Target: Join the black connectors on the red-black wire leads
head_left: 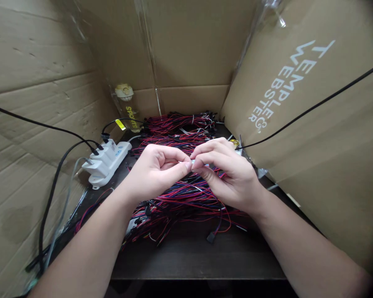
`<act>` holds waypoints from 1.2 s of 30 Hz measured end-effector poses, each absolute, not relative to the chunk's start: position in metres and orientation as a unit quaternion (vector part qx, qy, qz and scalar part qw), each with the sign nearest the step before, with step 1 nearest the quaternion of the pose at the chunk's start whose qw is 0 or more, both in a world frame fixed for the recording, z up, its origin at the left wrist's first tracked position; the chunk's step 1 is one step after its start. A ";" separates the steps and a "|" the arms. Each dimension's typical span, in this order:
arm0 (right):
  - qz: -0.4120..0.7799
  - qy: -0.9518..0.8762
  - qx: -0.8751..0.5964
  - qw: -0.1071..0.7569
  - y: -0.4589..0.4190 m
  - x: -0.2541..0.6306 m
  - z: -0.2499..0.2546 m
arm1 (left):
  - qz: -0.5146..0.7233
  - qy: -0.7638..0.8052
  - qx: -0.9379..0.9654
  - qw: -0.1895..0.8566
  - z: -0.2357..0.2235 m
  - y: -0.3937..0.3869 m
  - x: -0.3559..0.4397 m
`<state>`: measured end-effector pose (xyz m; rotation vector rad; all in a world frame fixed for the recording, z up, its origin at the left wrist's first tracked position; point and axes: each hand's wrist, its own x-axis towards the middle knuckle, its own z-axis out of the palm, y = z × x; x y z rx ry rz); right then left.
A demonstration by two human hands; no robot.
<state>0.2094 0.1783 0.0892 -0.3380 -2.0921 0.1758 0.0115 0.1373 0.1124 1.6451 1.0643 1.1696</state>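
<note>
Both hands meet over the middle of the wire pile, fingertips almost touching. My left hand [161, 169] is closed in a thumb-and-finger pinch on a small whitish piece [193, 162], mostly covered by the fingers. From the other side my right hand [228, 174] pinches the same piece, its fingers curled. What kind of piece it is I cannot tell. Bundles of thin red, blue and black wires [180, 198] lie beneath the hands. Below my right hand, a black connector [210, 236] on red and dark wires rests near the table's front part.
A white power strip [112, 163] with plugs stands at left, its cords running down the side. A clear bottle with a pale lid [124, 92] stands at the back left. Cardboard walls [192, 45] enclose the dark table [199, 260]. A black cable [311, 108] crosses at right.
</note>
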 end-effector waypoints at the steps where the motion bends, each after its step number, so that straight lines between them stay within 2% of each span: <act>1: 0.079 -0.861 -0.133 0.485 0.178 0.210 0.090 | 0.465 0.419 0.651 0.430 0.112 0.138 0.011; 9: 0.020 -0.873 -0.090 0.479 0.171 0.218 0.097 | 0.414 0.367 0.591 0.587 0.112 0.138 0.009; 14: -0.050 -0.843 -0.115 0.523 0.166 0.218 0.091 | 0.394 0.317 0.558 0.658 0.111 0.138 0.012; 16: -0.003 -0.829 -0.113 0.548 0.165 0.216 0.090 | 0.400 0.316 0.562 0.652 0.111 0.138 0.013; 18: 0.119 -0.808 -0.117 0.565 0.165 0.214 0.089 | 0.416 0.324 0.585 0.616 0.112 0.136 0.012; 21: 0.353 -0.775 -0.129 0.508 0.168 0.213 0.090 | 0.447 0.338 0.631 0.536 0.115 0.134 0.012; 23: 0.451 -0.759 -0.121 0.453 0.169 0.212 0.092 | 0.466 0.348 0.652 0.487 0.116 0.131 0.011; 28: 0.493 -0.737 -0.136 0.442 0.170 0.210 0.096 | 0.481 0.347 0.692 0.411 0.117 0.128 0.010; 36: 0.543 -0.711 -0.130 0.428 0.169 0.205 0.092 | 0.490 0.326 0.712 0.384 0.118 0.130 0.011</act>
